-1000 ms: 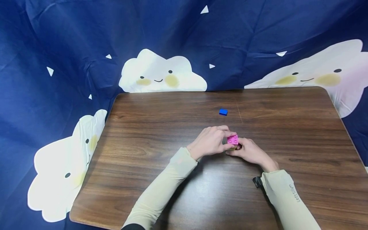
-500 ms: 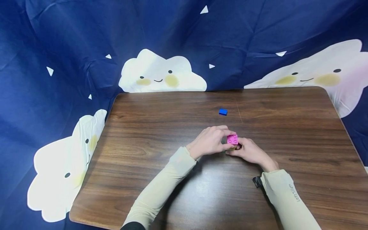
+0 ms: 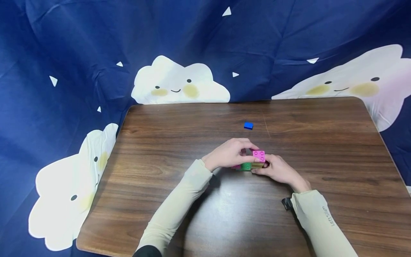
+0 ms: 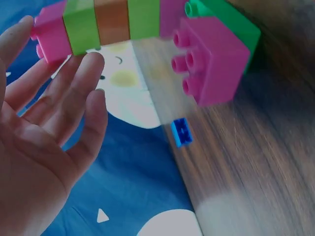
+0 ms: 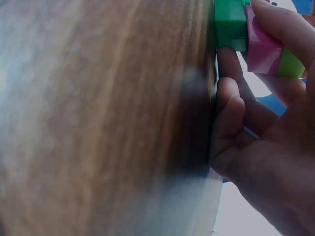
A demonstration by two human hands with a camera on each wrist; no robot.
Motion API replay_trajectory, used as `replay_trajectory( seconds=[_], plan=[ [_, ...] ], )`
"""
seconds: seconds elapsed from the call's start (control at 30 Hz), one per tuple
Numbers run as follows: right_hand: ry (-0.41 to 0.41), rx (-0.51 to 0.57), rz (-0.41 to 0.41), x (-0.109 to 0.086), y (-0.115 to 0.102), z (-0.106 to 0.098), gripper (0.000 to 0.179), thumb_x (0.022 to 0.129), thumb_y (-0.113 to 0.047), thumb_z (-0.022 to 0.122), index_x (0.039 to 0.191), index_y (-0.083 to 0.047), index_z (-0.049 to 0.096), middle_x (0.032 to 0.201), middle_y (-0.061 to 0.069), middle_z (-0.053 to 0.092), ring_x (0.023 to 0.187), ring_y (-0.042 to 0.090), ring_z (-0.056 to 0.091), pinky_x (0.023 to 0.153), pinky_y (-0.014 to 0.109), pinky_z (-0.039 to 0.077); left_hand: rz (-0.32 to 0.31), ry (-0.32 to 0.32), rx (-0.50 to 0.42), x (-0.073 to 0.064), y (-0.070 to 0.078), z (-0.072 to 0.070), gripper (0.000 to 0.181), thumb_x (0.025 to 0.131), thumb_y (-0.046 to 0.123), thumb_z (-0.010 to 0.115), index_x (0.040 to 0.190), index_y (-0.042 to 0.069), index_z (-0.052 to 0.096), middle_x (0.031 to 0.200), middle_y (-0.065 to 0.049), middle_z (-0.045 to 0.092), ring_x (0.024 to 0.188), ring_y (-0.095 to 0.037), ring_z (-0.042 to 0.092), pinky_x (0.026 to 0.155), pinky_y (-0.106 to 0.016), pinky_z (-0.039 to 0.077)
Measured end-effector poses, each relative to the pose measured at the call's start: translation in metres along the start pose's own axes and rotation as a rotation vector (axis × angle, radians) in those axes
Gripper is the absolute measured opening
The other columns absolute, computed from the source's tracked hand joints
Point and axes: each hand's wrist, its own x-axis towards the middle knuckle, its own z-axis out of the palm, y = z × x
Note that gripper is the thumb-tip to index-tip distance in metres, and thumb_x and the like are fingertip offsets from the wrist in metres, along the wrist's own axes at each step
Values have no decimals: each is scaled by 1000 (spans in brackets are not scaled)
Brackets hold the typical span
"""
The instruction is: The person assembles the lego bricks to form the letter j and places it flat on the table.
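A tower of several toy building bricks, with a pink brick (image 3: 259, 154) on top, stands on one end of a green brick (image 3: 246, 166). Below its top, lime (image 4: 82, 27) and brown (image 4: 112, 22) bricks alternate, with another pink one at the bottom. A separate pink brick (image 4: 221, 61) sits on the green brick's other end, studs facing the tower in the left wrist view. My left hand (image 3: 228, 154) has loosely extended fingers at the tower's top. Low on the tower, my right hand (image 3: 282, 170) pinches the bottom pink brick (image 5: 266, 46) between thumb and fingers.
A small blue brick (image 3: 248, 125) lies farther back on the brown wooden table (image 3: 173, 142). Behind the table hangs a dark blue cloth (image 3: 192, 32) printed with white clouds.
My left hand has shifted slightly left and its grip on the top pink brick has loosened, uncovering the green brick. My right hand stays in place at the tower.
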Motion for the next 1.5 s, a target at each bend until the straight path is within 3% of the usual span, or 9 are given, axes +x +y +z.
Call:
replay_trajectory(
  seconds=[0.23, 0.43, 0.57, 0.77, 0.97, 1.27, 1.5],
  plan=[
    [13, 11, 4, 2, -1, 2, 31, 80, -35, 78, 102, -15, 68, 70, -4, 56, 62, 8, 45, 55, 24, 38, -23, 51, 31, 0, -11, -9, 35, 93, 41, 60, 116, 16, 69, 107, 5, 68, 82, -1, 57, 77, -13, 45],
    [13, 16, 12, 2, -1, 2, 31, 79, -33, 78, 101, -14, 68, 72, -4, 59, 64, 8, 47, 57, 24, 41, -90, 71, 53, -4, -20, -6, 37, 96, 45, 53, 113, 17, 70, 104, 7, 67, 90, -3, 59, 83, -18, 47],
    [6, 17, 24, 2, 0, 3, 32, 80, -35, 78, 102, -14, 68, 72, -4, 59, 64, 9, 47, 57, 24, 40, -151, 45, 42, -7, -25, 0, 44, 94, 50, 55, 116, 14, 69, 109, 5, 67, 92, -7, 62, 84, -21, 48],
    [2, 14, 40, 2, 0, 3, 32, 80, -35, 78, 101, -14, 68, 72, -3, 57, 62, 9, 46, 56, 24, 39, -204, -49, 26, -14, -33, 12, 62, 80, 54, 71, 126, 12, 62, 111, 3, 68, 90, -7, 61, 82, -19, 47],
    [-7, 19, 32, 1, -1, 2, 32, 81, -32, 77, 104, -12, 67, 76, -2, 61, 64, 10, 48, 58, 24, 41, -214, -134, 44, -19, -38, 24, 65, 76, 44, 79, 130, 13, 59, 109, 5, 67, 99, -6, 58, 87, -19, 45],
    [-4, 10, 35, -1, -3, 0, 30, 82, -33, 75, 101, -10, 67, 73, -2, 60, 61, 8, 47, 56, 24, 40, -227, -115, 107, -22, -38, 37, 57, 79, 32, 78, 130, 14, 59, 119, 1, 63, 105, -11, 59, 94, -23, 46],
    [-7, 9, 60, -1, -5, 0, 37, 87, -36, 70, 109, -9, 61, 75, 1, 57, 65, 11, 46, 57, 24, 38, -211, -81, 113, -24, -41, 42, 46, 82, 27, 73, 125, 13, 62, 115, 2, 64, 97, -8, 58, 85, -19, 46]
  ],
)
